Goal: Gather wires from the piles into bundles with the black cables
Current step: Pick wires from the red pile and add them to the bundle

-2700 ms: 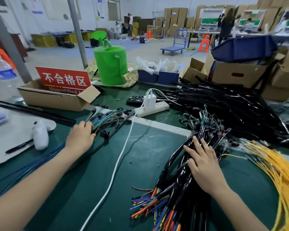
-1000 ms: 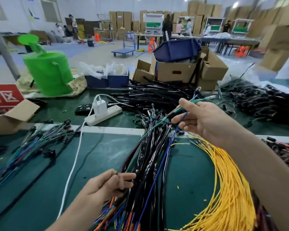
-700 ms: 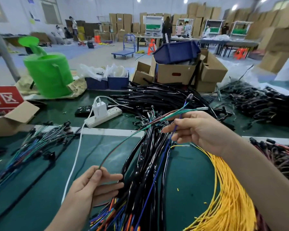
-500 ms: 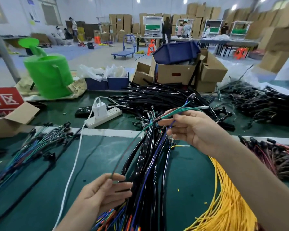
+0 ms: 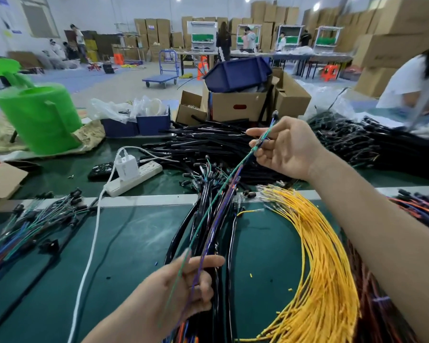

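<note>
On the far left of the green worktop (image 5: 139, 233) lies a spread of bundles (image 5: 27, 224), green and blue wires lying with black connectors and leads. I take these for finished work, so part of the task looks done. Just right of them a white cord (image 5: 91, 251) runs up to a power strip (image 5: 134, 179). Next comes the left hand (image 5: 181, 290), low in the view and blurred. Its grip is thumb against fingers, pinching the lower stretch of the coloured wires (image 5: 233, 175), a green one and a purple one at least. These wires run up and to the right, held off the central pile of black cables (image 5: 208, 219), which lies directly beneath them with its many-coloured ends toward the near edge. The right hand (image 5: 287, 149) is raised above the back of that pile, its grip pressed together on the upper ends of the same wires, where a small dark connector pokes out past the fingertips. Further right fans a thick sheaf of yellow wires (image 5: 320, 256), and beyond the forearm a pile of red and orange wires (image 5: 416, 209). Neither appears to be in the hands yet. By my judgement the current bundle is only begun, with wires from those piles still to be added, and the big piles suggest most of the gathering remains.
</note>
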